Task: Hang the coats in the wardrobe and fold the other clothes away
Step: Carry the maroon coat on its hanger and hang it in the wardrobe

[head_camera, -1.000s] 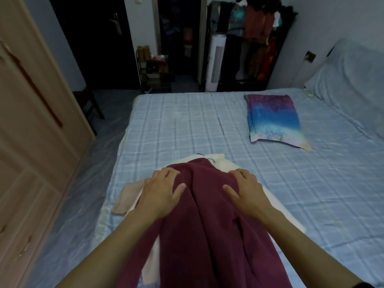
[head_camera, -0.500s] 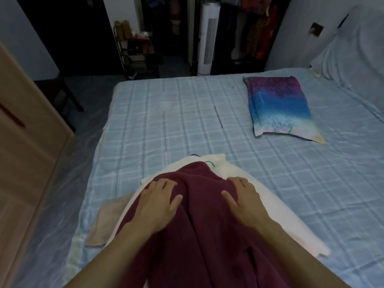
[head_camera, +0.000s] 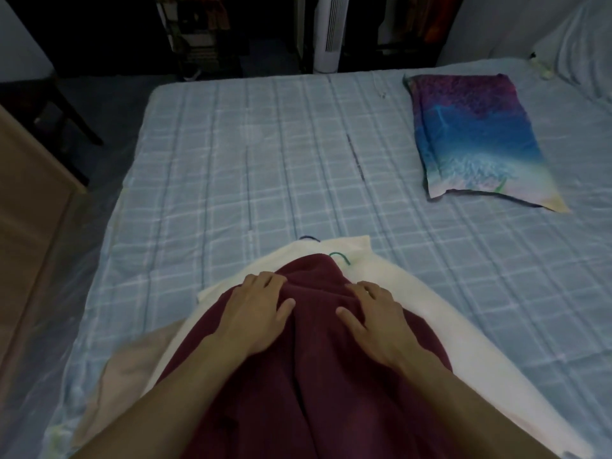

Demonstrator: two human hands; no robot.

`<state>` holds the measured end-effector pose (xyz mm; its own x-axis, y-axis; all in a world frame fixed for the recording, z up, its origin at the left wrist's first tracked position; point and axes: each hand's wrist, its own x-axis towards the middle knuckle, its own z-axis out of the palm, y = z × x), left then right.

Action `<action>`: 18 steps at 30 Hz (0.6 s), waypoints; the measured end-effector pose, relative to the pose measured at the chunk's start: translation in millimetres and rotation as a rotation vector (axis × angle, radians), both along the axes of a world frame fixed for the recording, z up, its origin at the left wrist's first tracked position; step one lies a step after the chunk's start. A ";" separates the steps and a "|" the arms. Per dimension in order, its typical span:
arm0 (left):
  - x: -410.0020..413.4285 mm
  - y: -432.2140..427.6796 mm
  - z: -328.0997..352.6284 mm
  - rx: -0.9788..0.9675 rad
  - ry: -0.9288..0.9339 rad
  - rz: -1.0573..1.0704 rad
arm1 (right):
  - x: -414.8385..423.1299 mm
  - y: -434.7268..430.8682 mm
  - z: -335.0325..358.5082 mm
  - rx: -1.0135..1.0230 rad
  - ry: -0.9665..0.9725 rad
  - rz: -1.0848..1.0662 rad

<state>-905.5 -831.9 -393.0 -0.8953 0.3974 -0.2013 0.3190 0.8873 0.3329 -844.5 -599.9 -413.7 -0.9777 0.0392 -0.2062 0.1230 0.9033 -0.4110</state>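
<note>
Maroon garment point(head_camera: 318, 376) lies atop a cream garment point(head_camera: 430, 326) at the near edge of the bed point(head_camera: 248, 160). Left hand point(head_camera: 255, 313) & right hand point(head_camera: 374, 316) rest palm-down on it, fingers spread, nearly flat, gripping nothing. Folded multicolour cloth point(head_camera: 477, 137) sits twd the far right corner, well apart.

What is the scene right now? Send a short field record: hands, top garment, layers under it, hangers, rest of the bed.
left hand: rests on the maroon coat, fingers spread over one shoulder
right hand: rests on the other shoulder
under coat: cream garment; beige garment showing at left
hangers: green hook at the maroon collar; dark hook beyond the cream collar
bed: multicoloured pillow far right, apart from the pile
</note>
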 end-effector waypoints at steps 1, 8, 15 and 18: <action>-6.8 1.8 -6.1 -0.008 -0.016 -0.013 | -6.0 0.3 -7.1 0.013 -0.005 0.025; -18.2 3.7 -62.0 -0.225 -0.239 -0.135 | -13.1 1.1 -56.5 0.063 -0.239 0.107; 0.1 0.1 -79.8 -0.258 -0.271 -0.172 | -5.5 9.4 -73.4 -0.009 -0.195 0.060; -12.3 4.7 -79.0 -0.229 -0.234 -0.135 | -16.9 11.6 -78.6 0.005 -0.018 0.023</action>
<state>-917.7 -827.2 -472.0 -0.7570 0.4298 -0.4922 0.3772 0.9025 0.2079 -861.4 -588.3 -492.3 -0.9746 0.0178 -0.2233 0.1092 0.9081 -0.4043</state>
